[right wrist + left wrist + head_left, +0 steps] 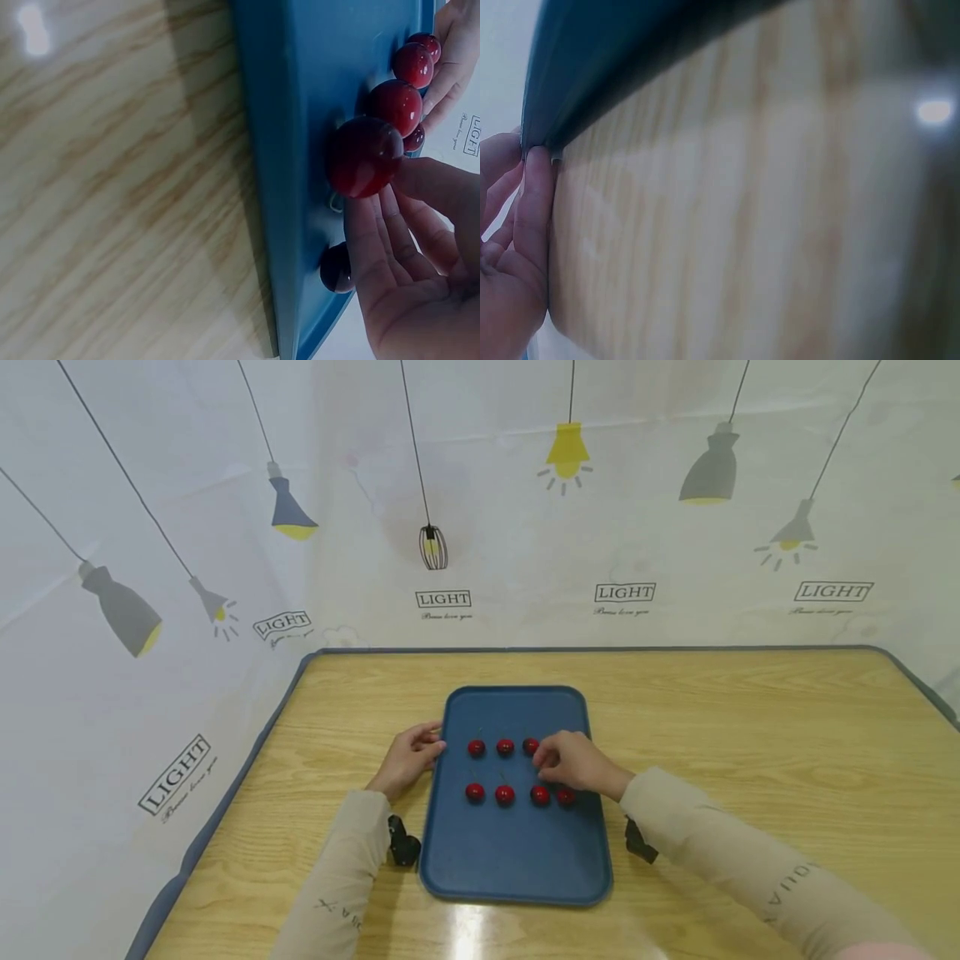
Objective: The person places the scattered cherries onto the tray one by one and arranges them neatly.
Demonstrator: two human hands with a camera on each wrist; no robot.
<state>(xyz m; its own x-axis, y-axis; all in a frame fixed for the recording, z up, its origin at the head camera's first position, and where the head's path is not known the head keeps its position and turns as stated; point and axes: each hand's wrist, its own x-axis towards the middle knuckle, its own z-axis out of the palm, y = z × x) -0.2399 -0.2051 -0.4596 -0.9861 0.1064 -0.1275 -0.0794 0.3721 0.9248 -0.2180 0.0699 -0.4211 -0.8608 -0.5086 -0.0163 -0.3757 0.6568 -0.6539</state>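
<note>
Red cherries with thin stems lie on the blue tray (517, 860) in two rows. In the head view the front row ends at the right with two close-set cherries, one (540, 795) beside another (566, 796). My right hand (573, 760) reaches over the back row's right end, fingers bent, fingertips beside a back-row cherry (531, 746). In the right wrist view a large near cherry (365, 157) covers its fingertips; I cannot tell whether they pinch anything. A dark cherry (337, 268) sits beyond the fingers. My left hand (408, 756) touches the tray's left rim with loosely bent fingers (536, 202).
The tray lies on a wood-grain table (750, 735). Black wrist cameras, one at the left (403, 843) and one at the right (641, 842), hang close outside the tray's sides. A white sheet printed with lamps (517, 552) stands behind the table.
</note>
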